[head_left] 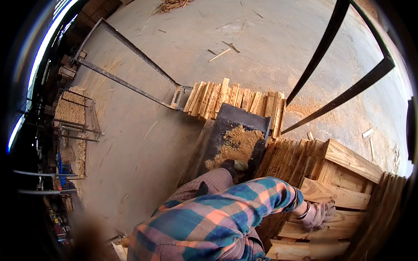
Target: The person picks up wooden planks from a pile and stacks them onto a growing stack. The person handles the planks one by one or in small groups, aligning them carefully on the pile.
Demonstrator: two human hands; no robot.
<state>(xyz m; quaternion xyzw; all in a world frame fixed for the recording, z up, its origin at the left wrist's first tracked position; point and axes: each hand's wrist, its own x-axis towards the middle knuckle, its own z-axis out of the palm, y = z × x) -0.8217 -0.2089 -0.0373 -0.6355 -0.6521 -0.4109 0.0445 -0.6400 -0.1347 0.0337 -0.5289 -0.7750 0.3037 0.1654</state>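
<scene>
Teal-and-orange plaid on your sleeve [209,217] crosses your lap and hides much of it. At your right, your gloved left hand [318,216] is over the stacked wooden boards [337,193], between the stack's side edges; its fingers blur, so whether they grip one cannot be told. Your right hand is out of sight, its state unknown. Dark rim swallows the stack's right edge. Sawdust [244,141] partly covers the black tray [235,114], whose near edge your foot obscures.

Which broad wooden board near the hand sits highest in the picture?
The far-end board, slanting down rightward, seen against grey floor; other broad boards appear lower.
</scene>
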